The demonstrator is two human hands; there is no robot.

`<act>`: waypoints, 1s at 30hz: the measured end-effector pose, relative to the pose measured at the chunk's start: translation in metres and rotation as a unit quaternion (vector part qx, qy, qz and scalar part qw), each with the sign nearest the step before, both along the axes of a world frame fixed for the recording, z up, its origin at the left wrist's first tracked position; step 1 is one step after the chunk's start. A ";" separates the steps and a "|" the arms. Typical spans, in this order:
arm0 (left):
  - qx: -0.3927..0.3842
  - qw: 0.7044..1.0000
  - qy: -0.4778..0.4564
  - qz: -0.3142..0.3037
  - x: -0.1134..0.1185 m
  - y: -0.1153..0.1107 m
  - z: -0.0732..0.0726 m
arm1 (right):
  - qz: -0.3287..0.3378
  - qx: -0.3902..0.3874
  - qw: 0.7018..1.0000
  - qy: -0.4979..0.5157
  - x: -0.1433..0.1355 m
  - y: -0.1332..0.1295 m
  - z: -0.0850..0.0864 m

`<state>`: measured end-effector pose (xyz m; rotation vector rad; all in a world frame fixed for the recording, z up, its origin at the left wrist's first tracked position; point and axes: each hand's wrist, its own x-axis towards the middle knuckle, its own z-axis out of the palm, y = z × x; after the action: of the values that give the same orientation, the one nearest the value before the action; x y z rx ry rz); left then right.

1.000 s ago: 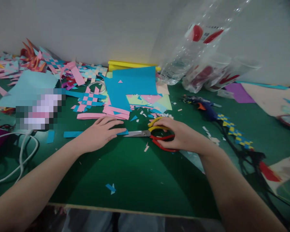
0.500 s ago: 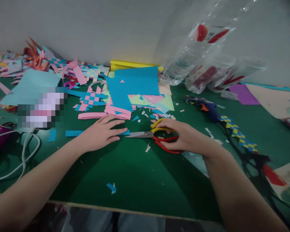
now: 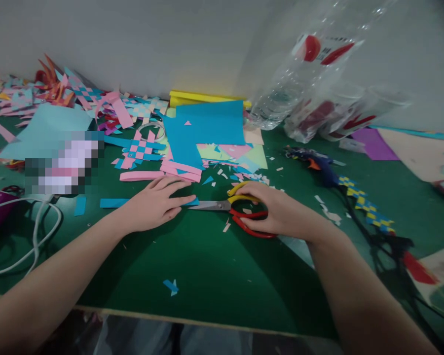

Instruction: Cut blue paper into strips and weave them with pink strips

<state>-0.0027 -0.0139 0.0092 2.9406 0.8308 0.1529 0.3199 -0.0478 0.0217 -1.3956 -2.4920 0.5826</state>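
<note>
A narrow blue paper strip point(image 3: 113, 203) lies on the green table. My left hand point(image 3: 153, 204) rests over it with fingers spread, pressing it flat, and the strip's right end shows just past the fingertips. Scissors point(image 3: 209, 205) with one yellow and one red handle point left, their blades slightly apart at that end. My right hand point(image 3: 270, 209) is wrapped round the scissor handles. Behind my left hand are pink strips point(image 3: 142, 176) and a woven pink and blue paper piece point(image 3: 140, 149).
Blue paper sheets point(image 3: 210, 123) and small scraps lie at the back middle. A plastic bag of clear cups point(image 3: 318, 106) stands at the back right, near a dark blue tool point(image 3: 318, 167) with a cable. White cables point(image 3: 39, 231) lie left. The table's front edge point(image 3: 163, 318) is below.
The scissors and my right hand have shifted slightly left, bringing the blades a little further over the strip's end. My left hand has hardly moved.
</note>
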 end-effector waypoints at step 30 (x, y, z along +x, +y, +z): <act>-0.016 0.999 -0.045 0.018 0.002 0.000 0.001 | -0.190 0.031 0.975 0.113 0.007 0.001 0.003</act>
<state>-0.0011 -0.0140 0.0104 2.8668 0.8662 0.2708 0.3274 -0.0473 0.0251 -1.6239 -1.9822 0.5408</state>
